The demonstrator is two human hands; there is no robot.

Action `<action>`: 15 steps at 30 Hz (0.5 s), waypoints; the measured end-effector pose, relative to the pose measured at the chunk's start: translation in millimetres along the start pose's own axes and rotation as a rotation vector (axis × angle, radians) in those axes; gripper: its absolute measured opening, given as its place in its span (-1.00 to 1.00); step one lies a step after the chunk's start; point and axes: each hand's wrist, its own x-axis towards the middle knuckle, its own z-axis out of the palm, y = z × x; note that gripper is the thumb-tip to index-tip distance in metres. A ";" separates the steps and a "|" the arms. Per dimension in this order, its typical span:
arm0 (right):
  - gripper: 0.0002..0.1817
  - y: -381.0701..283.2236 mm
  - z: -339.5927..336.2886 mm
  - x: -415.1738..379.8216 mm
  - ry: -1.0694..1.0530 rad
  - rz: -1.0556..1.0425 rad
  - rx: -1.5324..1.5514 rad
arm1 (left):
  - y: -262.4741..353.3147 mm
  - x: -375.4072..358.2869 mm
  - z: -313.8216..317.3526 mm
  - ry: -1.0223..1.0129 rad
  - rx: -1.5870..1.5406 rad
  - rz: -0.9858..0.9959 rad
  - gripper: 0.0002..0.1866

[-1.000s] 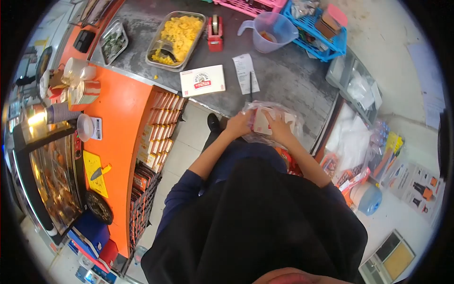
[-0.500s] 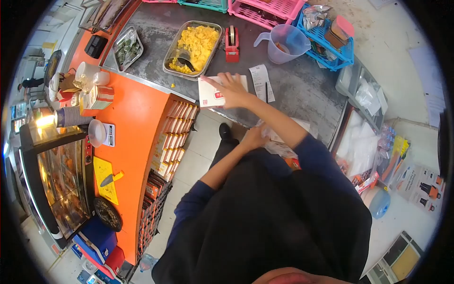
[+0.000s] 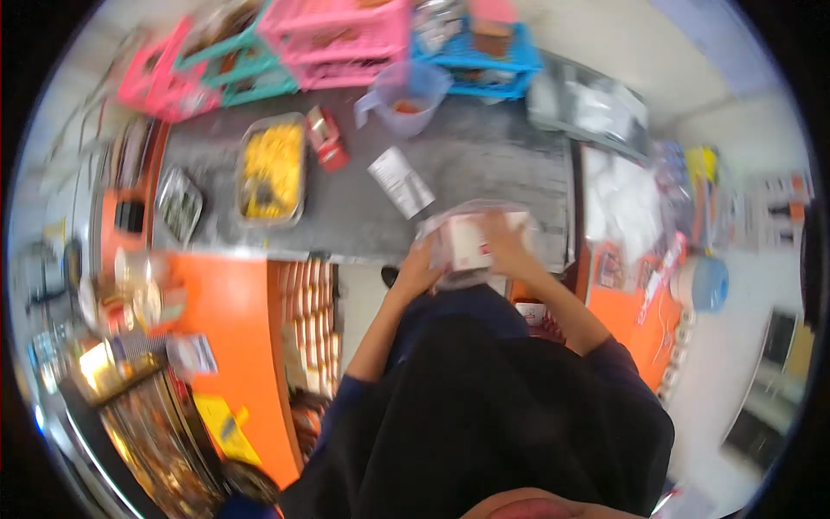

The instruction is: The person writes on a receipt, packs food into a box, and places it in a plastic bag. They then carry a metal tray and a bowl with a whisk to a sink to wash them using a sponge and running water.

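Note:
A white box with a red mark [image 3: 468, 243] sits within a clear plastic bag [image 3: 456, 278] at the counter's front edge. My right hand [image 3: 504, 242] is closed on the box from the right and above. To its left, my left hand [image 3: 421, 270] grips the side of the bag, fingers bent and partly blurred. Behind them a white paper slip [image 3: 401, 182] lies on the dark counter [image 3: 484, 147]. A tray of yellow chunks [image 3: 273, 169] with a dark scoop in it stands further left, beside a red tape dispenser [image 3: 326, 138].
Along the back stand a clear jug [image 3: 403, 99], pink baskets [image 3: 337, 39], a green basket [image 3: 246, 65] and a blue basket [image 3: 493, 65]. A tray of dark green items [image 3: 180, 206] is at the left. Plastic bags [image 3: 622, 203] lie at the right.
The view has swung round. My right hand has moved from the counter beside the tray to the plastic bag, with the white box. My left hand remains at the bag.

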 end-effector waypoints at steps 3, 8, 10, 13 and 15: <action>-0.33 -1.1 25.5 12.1 0.048 -0.071 -0.164 | 35.8 2.5 -4.5 0.003 0.030 0.049 -0.31; -0.53 91.9 14.3 15.0 0.059 0.195 -0.009 | 39.5 -15.8 -25.0 -0.051 0.349 -0.065 -0.36; -0.60 90.7 -75.8 3.6 -0.390 0.413 -0.076 | 64.5 -2.4 -25.2 -0.017 0.344 -0.037 -0.36; -0.62 83.7 -140.4 -1.3 -0.587 0.155 -0.322 | 151.3 19.1 -35.4 -0.003 0.341 -0.126 -0.33; -0.59 78.0 -179.8 -9.3 -0.616 0.100 -0.300 | 151.7 36.3 -35.0 0.008 0.406 -0.001 -0.34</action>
